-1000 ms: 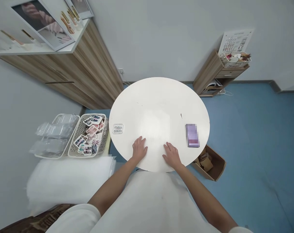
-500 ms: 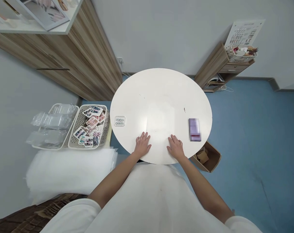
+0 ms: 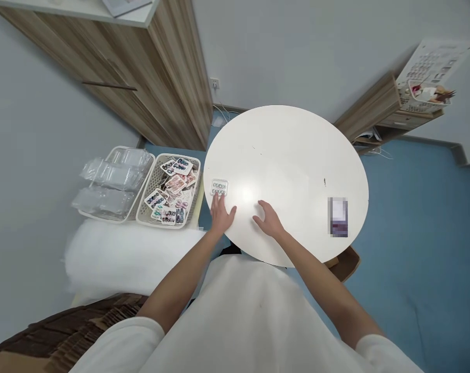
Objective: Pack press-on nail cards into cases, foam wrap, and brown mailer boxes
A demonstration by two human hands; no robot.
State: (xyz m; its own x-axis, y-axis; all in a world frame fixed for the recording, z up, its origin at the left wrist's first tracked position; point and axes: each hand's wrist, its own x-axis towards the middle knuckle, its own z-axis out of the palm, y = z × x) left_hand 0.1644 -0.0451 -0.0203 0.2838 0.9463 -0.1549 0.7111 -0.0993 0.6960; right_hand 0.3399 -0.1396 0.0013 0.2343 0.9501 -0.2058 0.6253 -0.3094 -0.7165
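A small clear case (image 3: 219,184) with two rows of press-on nails lies near the left edge of the round white table (image 3: 281,134). My left hand (image 3: 221,213) reaches to the near edge of this case, fingertips over or against it; whether they touch I cannot tell. Its fingers are stretched and the thumb stands apart. My right hand (image 3: 269,219) is over the near middle of the table, thumb and fingers apart, holding nothing. Toward the right side lies a pixelated purple and white rectangular item (image 3: 339,217), away from both hands.
Left of the table, a white basket (image 3: 141,204) holds cards of press-on nails; another basket (image 3: 120,219) holds clear plastic packs. White foam sheeting (image 3: 129,254) lies nearer me. A cardboard box (image 3: 347,264) stands under the table's right side. A wooden cabinet (image 3: 172,77) rises behind.
My left hand has moved forward and left to the clear case. My right hand has shifted toward the left and its fingers have turned inward. The camera view has swung left.
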